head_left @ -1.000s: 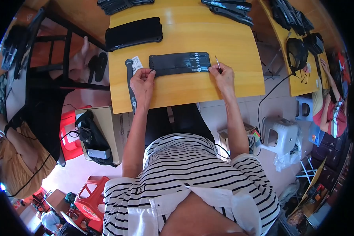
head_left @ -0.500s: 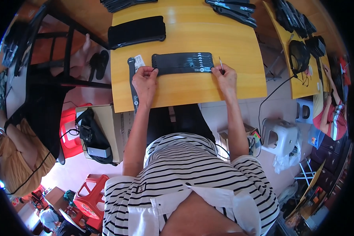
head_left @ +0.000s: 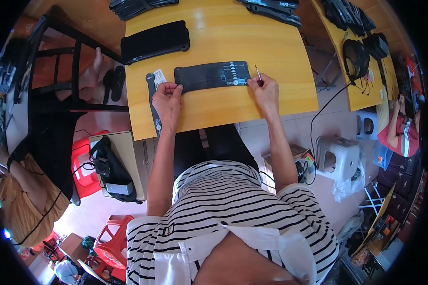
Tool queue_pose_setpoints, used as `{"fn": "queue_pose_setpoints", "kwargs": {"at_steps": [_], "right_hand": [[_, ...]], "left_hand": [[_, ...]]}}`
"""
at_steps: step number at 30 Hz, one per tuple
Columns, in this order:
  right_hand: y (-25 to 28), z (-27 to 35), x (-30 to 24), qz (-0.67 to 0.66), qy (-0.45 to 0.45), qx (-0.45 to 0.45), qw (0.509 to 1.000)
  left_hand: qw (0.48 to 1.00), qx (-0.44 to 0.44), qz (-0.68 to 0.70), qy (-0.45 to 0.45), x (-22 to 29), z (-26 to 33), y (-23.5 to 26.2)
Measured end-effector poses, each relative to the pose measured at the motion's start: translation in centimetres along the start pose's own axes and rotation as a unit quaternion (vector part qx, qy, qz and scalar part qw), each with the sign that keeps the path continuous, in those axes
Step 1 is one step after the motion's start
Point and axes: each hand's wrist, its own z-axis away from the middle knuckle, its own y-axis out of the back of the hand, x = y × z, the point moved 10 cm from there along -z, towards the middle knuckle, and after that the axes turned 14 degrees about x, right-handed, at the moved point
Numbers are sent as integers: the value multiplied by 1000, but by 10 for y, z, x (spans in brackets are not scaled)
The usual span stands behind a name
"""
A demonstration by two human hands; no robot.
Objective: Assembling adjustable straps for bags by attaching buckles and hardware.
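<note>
Several black flat strips point(head_left: 204, 77) with rounded ends lie fanned together on the wooden table, white printing at their right end. At their lower left corner my left hand point(head_left: 166, 105) is closed, thumb and finger pinching the nearest strip. My right hand point(head_left: 266, 97) is closed at the lower right corner, also holding a thin pointed tool point(head_left: 257, 72) that sticks up from the fingers; its exact kind is not clear. Beside my left hand lies a single black strip point(head_left: 152, 99), lengthwise to me, with a white label point(head_left: 159, 76) next to it.
A neat black stack point(head_left: 155, 42) sits farther back left on the table point(head_left: 214, 111). More black strips point(head_left: 272, 12) lie at the far edge. A person point(head_left: 28, 190) sits at left, another point(head_left: 398, 133) at right. Grey stool point(head_left: 337, 157) and cardboard box point(head_left: 139, 161) stand below.
The whole view has shifted slightly, so the table and strips appear a little farther left. Both hands stay at the same two corners of the strips.
</note>
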Motion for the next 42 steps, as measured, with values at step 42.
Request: {"fn": "queue_pose_setpoints", "kwargs": {"at_steps": [42], "right_hand": [[-5,-4,1,91,0,0,996]], "left_hand": [[990,52,-112,-75,2,-7,4]]}}
